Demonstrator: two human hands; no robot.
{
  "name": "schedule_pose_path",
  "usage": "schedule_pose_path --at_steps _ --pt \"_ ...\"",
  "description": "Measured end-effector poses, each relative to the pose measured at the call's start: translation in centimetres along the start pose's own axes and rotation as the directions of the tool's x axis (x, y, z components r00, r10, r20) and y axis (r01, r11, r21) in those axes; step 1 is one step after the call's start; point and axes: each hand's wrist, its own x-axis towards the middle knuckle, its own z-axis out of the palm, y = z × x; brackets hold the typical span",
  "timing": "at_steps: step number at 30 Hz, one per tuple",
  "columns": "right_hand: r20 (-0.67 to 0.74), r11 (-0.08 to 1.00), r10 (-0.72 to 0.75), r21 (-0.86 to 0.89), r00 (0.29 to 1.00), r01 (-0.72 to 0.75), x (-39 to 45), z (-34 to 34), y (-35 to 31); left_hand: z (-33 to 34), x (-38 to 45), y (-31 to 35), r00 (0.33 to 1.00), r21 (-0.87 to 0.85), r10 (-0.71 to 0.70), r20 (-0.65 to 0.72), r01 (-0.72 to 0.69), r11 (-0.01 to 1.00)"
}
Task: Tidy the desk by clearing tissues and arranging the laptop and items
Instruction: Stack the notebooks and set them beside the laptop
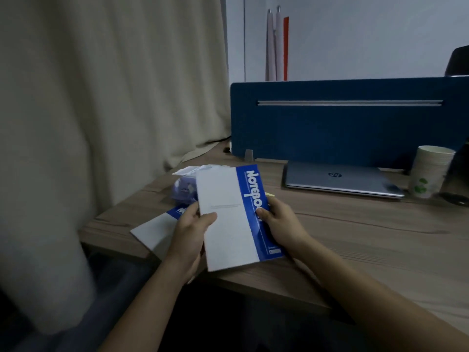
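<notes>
From the head camera, both hands hold a white-and-blue notebook (229,214) tilted above the near left part of the wooden desk (355,240). The left hand (193,224) pinches its left edge, thumb on the cover; the right hand (279,219) grips the blue spine side. A second notebook (157,229) lies flat beneath, at the desk's near left edge. A tissue pack (184,186) sits just beyond. Far right, a closed laptop (337,180) rests beside stacked paper cups (429,171), against a blue divider (342,123)
</notes>
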Motion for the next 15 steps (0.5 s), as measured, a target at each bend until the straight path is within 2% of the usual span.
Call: schedule_pose_path --at_steps 4,7,12,15 --pt "0.128 0.980 -0.051 -0.186 0.991 0.074 1.2 4.3 -2.1 -3.3 -1.2 -0.1 0.967 0.252 0.109 -0.228 -0.050 0.967" --pt "0.175 0.934 -0.045 -0.342 0.984 0.104 1.8 7.1 -2.7 -4.6 -1.9 -0.6 0.929 0.384 0.153 -0.338 -0.012 0.923" --pt "0.240 0.792 -0.083 -0.573 0.967 0.211 2.0 9.5 -1.9 -4.9 -2.2 -1.0 0.906 0.439 0.171 -0.387 0.018 0.899" --pt "0.269 0.758 -0.112 -0.599 0.956 0.258 1.6 9.3 -1.9 -4.7 -1.9 -1.1 0.905 0.532 0.205 -0.374 0.028 0.846"
